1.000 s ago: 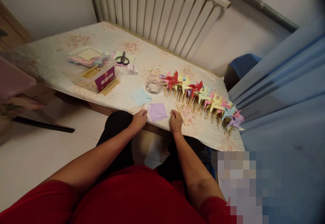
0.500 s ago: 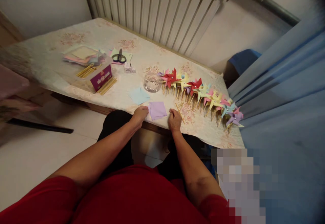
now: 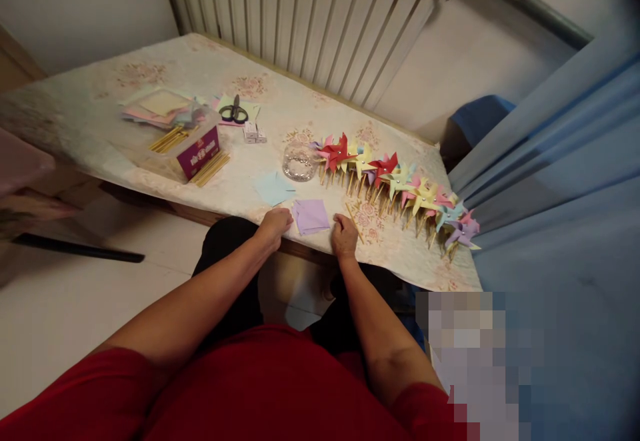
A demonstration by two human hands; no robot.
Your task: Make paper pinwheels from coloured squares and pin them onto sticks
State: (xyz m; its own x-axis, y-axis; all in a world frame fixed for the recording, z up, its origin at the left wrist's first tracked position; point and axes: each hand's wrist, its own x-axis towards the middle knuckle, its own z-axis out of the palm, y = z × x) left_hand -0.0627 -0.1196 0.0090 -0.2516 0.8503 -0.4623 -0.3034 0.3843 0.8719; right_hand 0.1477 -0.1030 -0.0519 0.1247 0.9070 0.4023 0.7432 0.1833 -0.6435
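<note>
Between my two hands a purple paper square [image 3: 311, 218] with cut or folded lines lies at the table's near edge. My left hand [image 3: 275, 226] rests just left of it, fingers curled closed. On the other side my right hand [image 3: 344, 236] forms a loose fist on the table edge, apart from the paper. A thin wooden stick [image 3: 355, 223] lies close to the right hand. Light blue paper [image 3: 274, 188] is beyond the left hand, and a clear round container [image 3: 299, 162] with small shiny pieces stands behind the purple paper.
A row of colourful paper pinwheels [image 3: 385, 166] on sticks stands at the right. Scissors [image 3: 233, 112], small white boxes [image 3: 255, 134], a clear box with a purple label [image 3: 200, 152], loose sticks [image 3: 211, 169] and a paper stack [image 3: 157, 108] lie left on the flowered tablecloth [image 3: 195, 68].
</note>
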